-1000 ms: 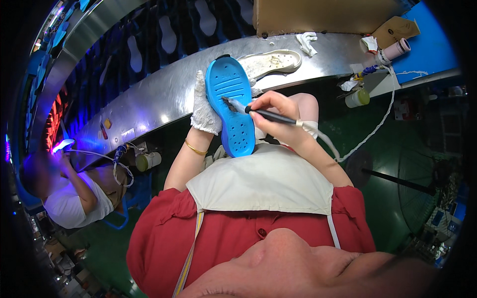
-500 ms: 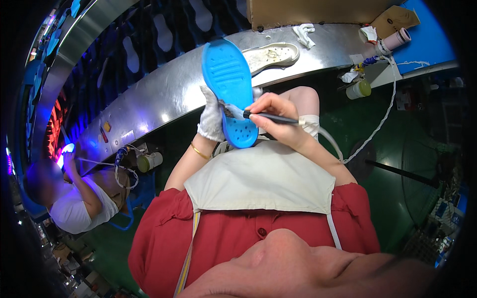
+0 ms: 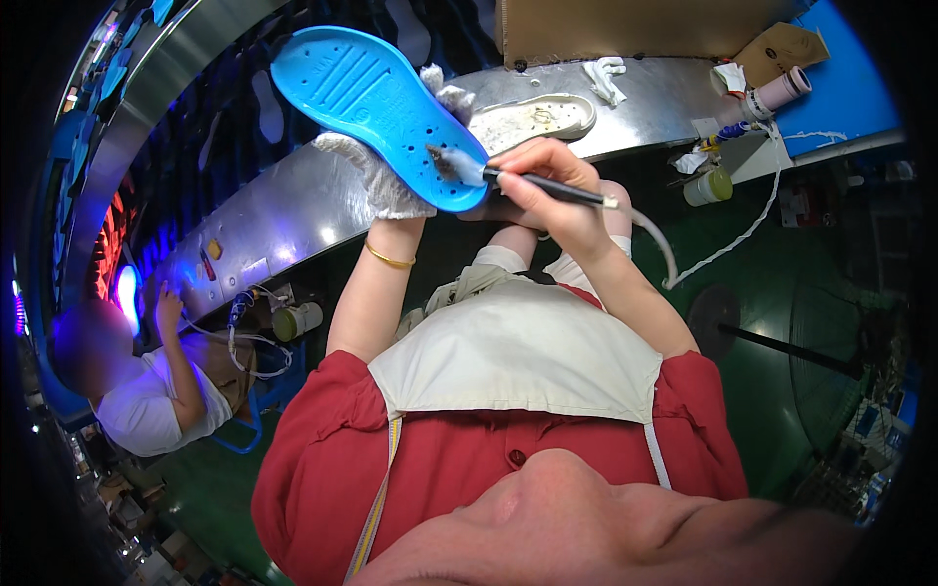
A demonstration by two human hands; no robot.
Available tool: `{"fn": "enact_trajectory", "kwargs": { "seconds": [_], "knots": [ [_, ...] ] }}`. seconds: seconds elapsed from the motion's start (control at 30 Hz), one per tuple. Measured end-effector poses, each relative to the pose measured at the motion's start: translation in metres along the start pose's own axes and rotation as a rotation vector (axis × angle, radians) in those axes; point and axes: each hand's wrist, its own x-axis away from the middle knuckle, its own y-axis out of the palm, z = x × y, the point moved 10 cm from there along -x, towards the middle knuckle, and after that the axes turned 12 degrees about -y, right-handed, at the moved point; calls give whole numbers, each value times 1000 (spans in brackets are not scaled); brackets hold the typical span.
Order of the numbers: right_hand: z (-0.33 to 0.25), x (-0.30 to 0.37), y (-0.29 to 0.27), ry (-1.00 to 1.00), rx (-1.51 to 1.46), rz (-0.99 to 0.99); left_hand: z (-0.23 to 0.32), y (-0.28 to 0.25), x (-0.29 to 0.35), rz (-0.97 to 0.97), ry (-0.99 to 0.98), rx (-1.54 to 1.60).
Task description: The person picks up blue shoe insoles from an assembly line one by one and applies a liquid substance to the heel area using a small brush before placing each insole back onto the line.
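Note:
A blue shoe sole (image 3: 366, 103), with holes and ridges on its upward face, lies tilted across my left hand (image 3: 376, 176). That hand wears a white knit glove; its thumb and fingers clasp the sole's edges from below. Between the bare fingers of my right hand (image 3: 552, 186) is a black-handled brush (image 3: 547, 186) with a thin hose at its back end. Its dark bristles touch the sole near the holes at the lower right end. Just behind, a cream shoe sole (image 3: 537, 117) rests on the metal bench.
The curved metal bench (image 3: 283, 210) runs in front of me, with dark racks of soles beyond. A white glove (image 3: 606, 78), a cardboard box (image 3: 635, 29), a pink tube (image 3: 782, 90) and a lidded pot (image 3: 708, 186) are farther right. Another person (image 3: 156, 391) sits at left.
The blue sole has been raised away from my lap and swung so its far end points left. The brush has shifted from the sole's left edge to the holed end.

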Motion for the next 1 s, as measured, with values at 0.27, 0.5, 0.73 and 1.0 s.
{"fn": "enact_trajectory", "kwargs": {
  "seconds": [0.27, 0.5, 0.73, 1.0],
  "knots": [
    [24, 9, -2, 364, -353, 77, 10, 18, -4, -197, -94, 9],
    [13, -9, -1, 249, 156, -241, 11, -2, -12, 102, -241, -604],
    [21, -14, -4, 400, -77, -319, 3, -9, -24, 214, -470, -878],
    [24, -19, 6, 329, 138, -377, -2, -58, -16, 539, -760, -841]
  ]
}}
